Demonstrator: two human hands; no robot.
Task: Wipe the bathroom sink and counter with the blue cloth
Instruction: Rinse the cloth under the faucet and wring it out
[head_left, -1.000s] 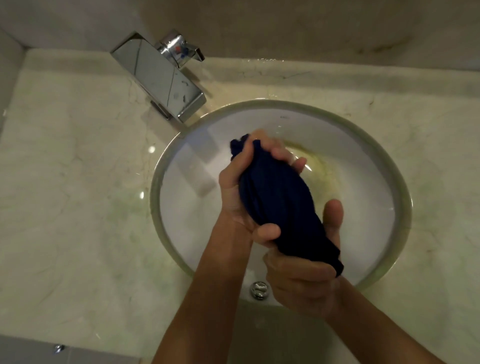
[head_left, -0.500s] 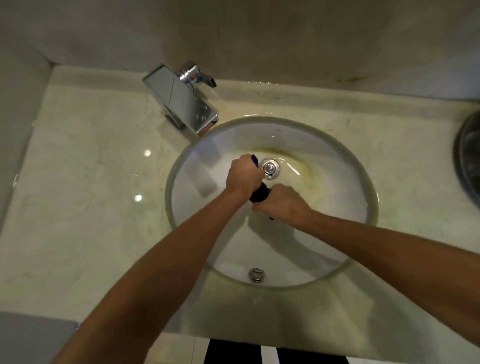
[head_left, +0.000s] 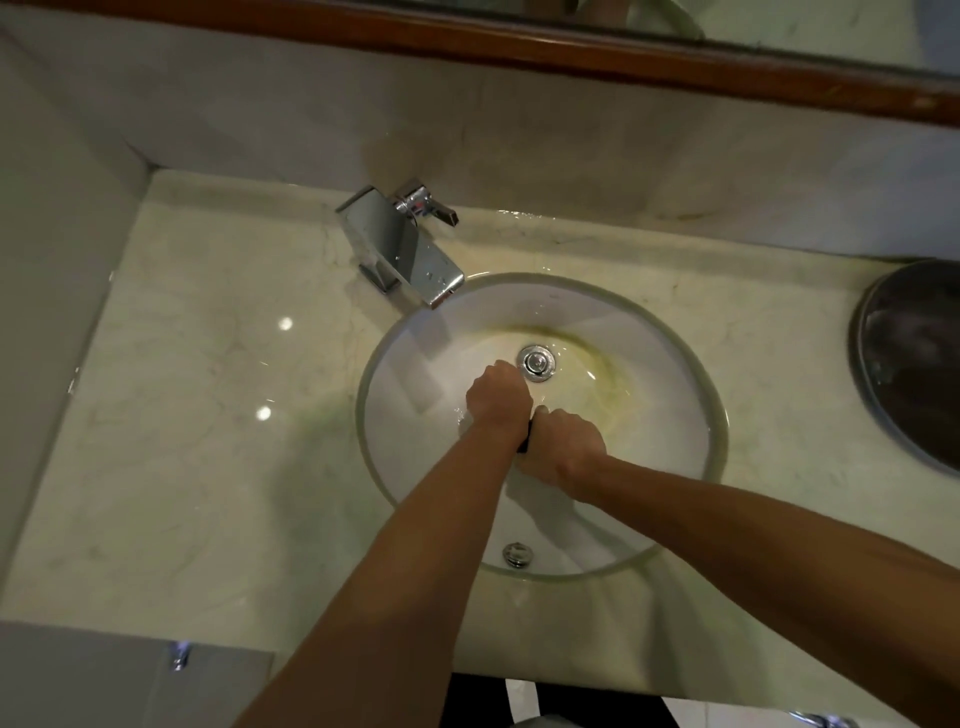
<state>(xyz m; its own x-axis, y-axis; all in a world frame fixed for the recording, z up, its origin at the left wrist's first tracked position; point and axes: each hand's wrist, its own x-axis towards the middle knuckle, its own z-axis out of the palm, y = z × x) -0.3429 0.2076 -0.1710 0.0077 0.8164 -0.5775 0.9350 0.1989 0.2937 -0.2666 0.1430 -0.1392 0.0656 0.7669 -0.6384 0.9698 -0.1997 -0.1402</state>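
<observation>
The sink (head_left: 675, 332) sits in the desk (head_left: 208, 441), with the tap (head_left: 400, 247) at its far left rim. The drain (head_left: 536, 362) lies inside, far of both hands. A round tray (head_left: 914, 364) rests far right.

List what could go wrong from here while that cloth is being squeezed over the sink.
1. Both hands, left and right, have a tight grip on the blue cloth; only a sliver shows, so a loose end could slip out into the basin.
2. Squeezed water may splash onto the counter.
3. The yellowish stain beside the drain may be missed or just smeared around.
</observation>
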